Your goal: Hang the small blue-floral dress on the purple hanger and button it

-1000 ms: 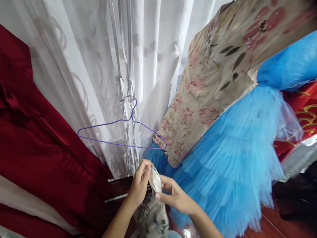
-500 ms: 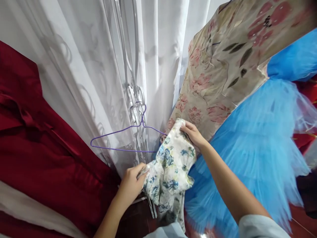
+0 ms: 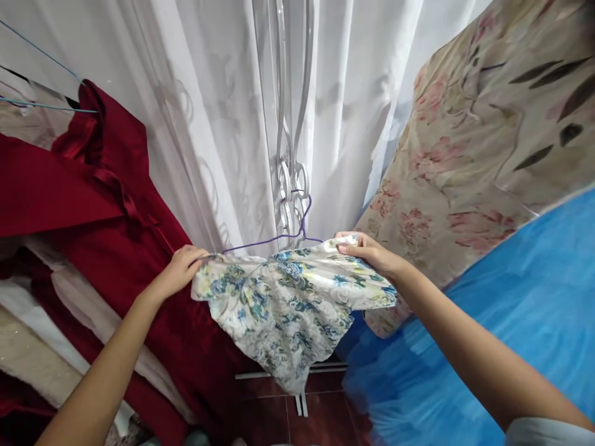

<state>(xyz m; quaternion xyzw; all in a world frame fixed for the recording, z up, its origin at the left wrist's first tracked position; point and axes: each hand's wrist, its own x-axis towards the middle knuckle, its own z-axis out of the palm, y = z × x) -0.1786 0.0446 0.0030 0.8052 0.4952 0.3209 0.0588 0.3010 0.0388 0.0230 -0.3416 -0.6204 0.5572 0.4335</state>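
A white floral blouse (image 3: 283, 303) with blue and yellow flowers is spread across a thin purple hanger (image 3: 264, 240). The hanger's hook hangs on a white metal stand (image 3: 294, 179). My left hand (image 3: 183, 269) is closed on the blouse's left shoulder, by the hanger's end. At the other shoulder, my right hand (image 3: 367, 251) pinches the fabric, thumb in front. The lower hanger bar and its right end are hidden behind the cloth. The blouse's hem droops to a point in the middle.
Dark red garments (image 3: 125, 204) hang on the left. On the right are a beige floral dress (image 3: 441, 161) and a blue tulle dress (image 3: 465, 347). White curtains (image 3: 223, 111) cover the back, above a red tiled floor (image 3: 325, 415).
The bunched blouse has been opened out over the hanger. My left hand moved left and up, drawing one shoulder to the hanger's end. The view shifted left.
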